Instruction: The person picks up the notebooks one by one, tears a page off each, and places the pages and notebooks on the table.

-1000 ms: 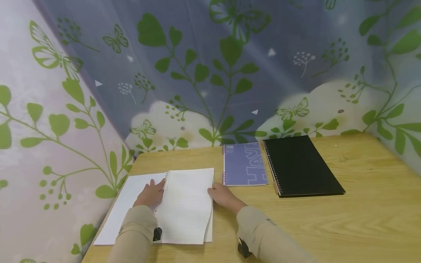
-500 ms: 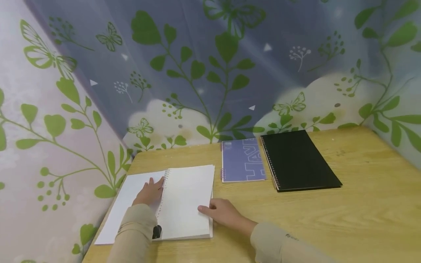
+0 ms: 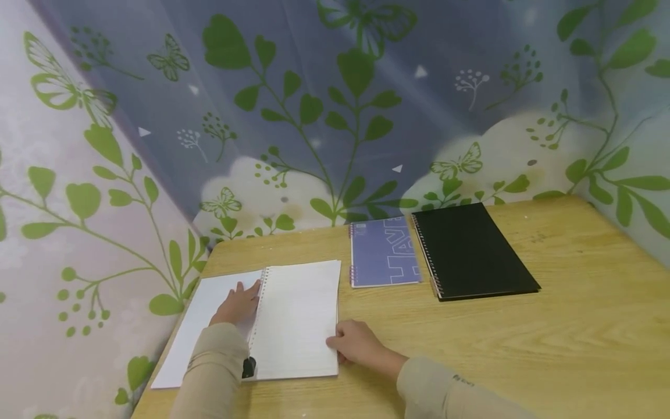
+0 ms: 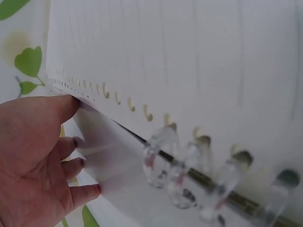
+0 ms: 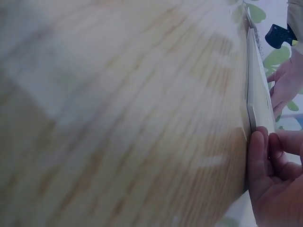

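An open spiral notebook (image 3: 298, 326) with white lined pages lies at the left of the table. My left hand (image 3: 238, 305) rests on its left side, fingers spread, fingertips close to the binding. Clear rings (image 4: 161, 156) run through the punched holes in the left wrist view, where the left thumb touches the page edge beside them. At the lower part of the right edge, my right hand (image 3: 358, 343) pinches the page edge between thumb and curled fingers. The right wrist view shows those fingers (image 5: 258, 156) against the side of the notebook.
A purple spiral notebook (image 3: 384, 253) with large outlined letters lies behind and to the right. Beside it is a bigger black spiral notebook (image 3: 476, 253). The wooden table (image 3: 523, 349) meets a leaf-patterned curtain (image 3: 293, 116) at the back and left.
My right hand has moved down the right edge toward me. The wavy, lifted page from earlier now lies flat, and the right thumb has drawn back to the edge. The left hand stays put.
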Demonstrator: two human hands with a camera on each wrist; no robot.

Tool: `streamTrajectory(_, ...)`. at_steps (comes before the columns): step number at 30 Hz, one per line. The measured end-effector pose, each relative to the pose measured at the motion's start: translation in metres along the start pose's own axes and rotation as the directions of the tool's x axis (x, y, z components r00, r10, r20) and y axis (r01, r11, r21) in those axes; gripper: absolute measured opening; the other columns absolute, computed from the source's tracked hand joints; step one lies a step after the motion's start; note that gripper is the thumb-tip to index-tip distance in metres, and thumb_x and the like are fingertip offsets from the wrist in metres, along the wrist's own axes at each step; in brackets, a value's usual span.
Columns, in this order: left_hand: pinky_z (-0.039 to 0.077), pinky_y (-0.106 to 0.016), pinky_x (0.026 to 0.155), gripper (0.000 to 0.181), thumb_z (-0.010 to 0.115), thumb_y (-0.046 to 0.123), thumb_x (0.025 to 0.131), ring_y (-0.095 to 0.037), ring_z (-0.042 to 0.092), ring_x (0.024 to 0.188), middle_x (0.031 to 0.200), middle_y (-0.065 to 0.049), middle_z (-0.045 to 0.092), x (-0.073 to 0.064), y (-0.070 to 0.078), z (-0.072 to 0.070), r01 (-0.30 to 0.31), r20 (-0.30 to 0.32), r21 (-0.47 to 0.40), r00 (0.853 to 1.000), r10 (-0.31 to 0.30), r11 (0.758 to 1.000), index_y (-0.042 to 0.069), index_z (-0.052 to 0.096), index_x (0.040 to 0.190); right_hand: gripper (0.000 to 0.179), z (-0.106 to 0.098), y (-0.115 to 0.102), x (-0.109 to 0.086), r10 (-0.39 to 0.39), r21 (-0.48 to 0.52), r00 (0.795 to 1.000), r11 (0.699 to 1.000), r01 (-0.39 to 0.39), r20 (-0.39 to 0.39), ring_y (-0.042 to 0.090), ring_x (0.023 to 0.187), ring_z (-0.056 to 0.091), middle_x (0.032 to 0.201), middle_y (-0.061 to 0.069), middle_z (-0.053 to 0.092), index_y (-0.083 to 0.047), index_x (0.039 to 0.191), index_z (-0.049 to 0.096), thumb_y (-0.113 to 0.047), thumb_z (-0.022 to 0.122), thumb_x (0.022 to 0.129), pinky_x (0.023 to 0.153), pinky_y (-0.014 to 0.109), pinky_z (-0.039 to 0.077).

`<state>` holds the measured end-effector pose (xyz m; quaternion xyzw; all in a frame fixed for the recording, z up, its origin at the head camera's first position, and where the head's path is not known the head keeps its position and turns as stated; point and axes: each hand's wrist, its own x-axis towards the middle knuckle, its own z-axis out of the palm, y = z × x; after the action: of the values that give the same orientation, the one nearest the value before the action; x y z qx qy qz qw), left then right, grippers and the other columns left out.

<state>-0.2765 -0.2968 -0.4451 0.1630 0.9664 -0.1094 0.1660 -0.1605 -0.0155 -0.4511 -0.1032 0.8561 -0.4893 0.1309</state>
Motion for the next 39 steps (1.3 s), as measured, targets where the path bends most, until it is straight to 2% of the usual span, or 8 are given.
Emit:
streamTrajectory(2, 0.025, -0.062, 0.104, 0.041, 0.036, 0.012, 0.099, -0.058, 0.022, 0.128, 0.147, -0.022, 0.028, -0.001, 0.000, -0.001, -0.005, 0.002, 0.037, 1.000, 0.005, 0.999, -0.006, 0.038, 0.136, 0.028, 0.000, 0.000, 0.000, -0.005, -0.013, 1.000, 1.000, 0.005, 0.004, 0.010, 0.045, 0.049, 0.052, 0.002, 0.055, -0.008, 0.060, 0.048, -0.015, 0.059, 0.085, 0.043, 0.021, 0.042)
streamTrajectory(3, 0.028, -0.062, 0.102, 0.039, 0.037, 0.010, 0.098, -0.058, 0.024, 0.127, 0.148, -0.019, 0.029, -0.002, 0.000, -0.002, -0.033, 0.002, 0.109, 0.999, 0.033, 0.994, -0.007, 0.042, 0.133, 0.028, -0.001, 0.000, 0.000, -0.007, -0.016, 1.000, 1.000, 0.007, 0.007, 0.010, 0.045, 0.048, 0.052, 0.002, 0.055, -0.008, 0.060, 0.048, -0.015, 0.059, 0.085, 0.043, 0.021, 0.041)
streamTrajectory(7, 0.027, -0.062, 0.103, 0.039, 0.036, 0.008, 0.098, -0.057, 0.023, 0.128, 0.147, -0.020, 0.029, -0.004, 0.001, -0.003, -0.026, -0.015, 0.083, 1.000, 0.027, 0.996, -0.007, 0.040, 0.134, 0.026, -0.001, 0.000, 0.000, -0.013, -0.022, 1.000, 1.000, 0.013, 0.010, 0.010, 0.046, 0.047, 0.054, 0.001, 0.054, -0.009, 0.061, 0.048, -0.015, 0.058, 0.085, 0.043, 0.021, 0.039)
streamTrajectory(9, 0.025, -0.063, 0.104, 0.042, 0.034, 0.010, 0.099, -0.058, 0.020, 0.128, 0.147, -0.025, 0.025, -0.005, 0.003, -0.004, 0.023, -0.016, -0.029, 1.000, -0.024, 0.999, -0.004, 0.034, 0.139, 0.026, -0.001, 0.000, -0.001, -0.012, -0.021, 1.000, 1.000, 0.013, 0.011, 0.010, 0.046, 0.047, 0.054, 0.001, 0.054, -0.008, 0.061, 0.048, -0.015, 0.057, 0.085, 0.044, 0.021, 0.039)
streamTrajectory(11, 0.022, -0.063, 0.105, 0.045, 0.031, 0.013, 0.100, -0.059, 0.018, 0.128, 0.145, -0.033, 0.020, -0.005, 0.004, -0.003, 0.082, -0.014, -0.161, 0.996, -0.085, 0.984, -0.001, 0.027, 0.143, 0.025, -0.002, 0.001, -0.001, -0.012, -0.026, 1.000, 1.000, 0.013, 0.015, 0.010, 0.045, 0.047, 0.054, 0.001, 0.054, -0.008, 0.062, 0.048, -0.014, 0.057, 0.084, 0.044, 0.021, 0.039)
streamTrajectory(15, 0.019, -0.064, 0.105, 0.050, 0.027, 0.019, 0.100, -0.060, 0.014, 0.128, 0.142, -0.041, 0.008, -0.003, 0.007, -0.001, 0.186, -0.001, -0.381, 0.979, -0.202, 0.906, 0.006, 0.018, 0.146, 0.024, -0.002, 0.003, -0.001, -0.015, -0.035, 0.999, 0.999, 0.016, 0.028, 0.010, 0.045, 0.048, 0.054, 0.001, 0.054, -0.008, 0.062, 0.048, -0.014, 0.056, 0.085, 0.044, 0.021, 0.040)
streamTrajectory(26, 0.014, -0.064, 0.107, 0.052, 0.026, 0.026, 0.100, -0.055, 0.005, 0.133, 0.147, -0.035, 0.000, 0.008, 0.006, 0.003, 0.267, 0.057, -0.442, 0.961, -0.270, 0.856, 0.013, 0.014, 0.148, 0.023, -0.004, 0.005, -0.002, -0.012, -0.031, 0.998, 0.999, 0.013, 0.054, 0.011, 0.047, 0.048, 0.056, 0.002, 0.054, -0.007, 0.065, 0.049, -0.013, 0.055, 0.086, 0.045, 0.021, 0.039)
streamTrajectory(39, 0.013, -0.063, 0.107, 0.051, 0.025, 0.026, 0.100, -0.056, 0.004, 0.132, 0.146, -0.037, 0.000, 0.002, 0.007, 0.001, 0.261, 0.061, -0.453, 0.963, -0.263, 0.852, 0.012, 0.014, 0.148, 0.023, -0.007, 0.006, -0.008, -0.046, 0.007, 0.996, 0.999, 0.046, 0.073, 0.011, 0.050, 0.044, 0.059, 0.000, 0.050, -0.008, 0.066, 0.047, -0.014, 0.054, 0.087, 0.046, 0.021, 0.037)
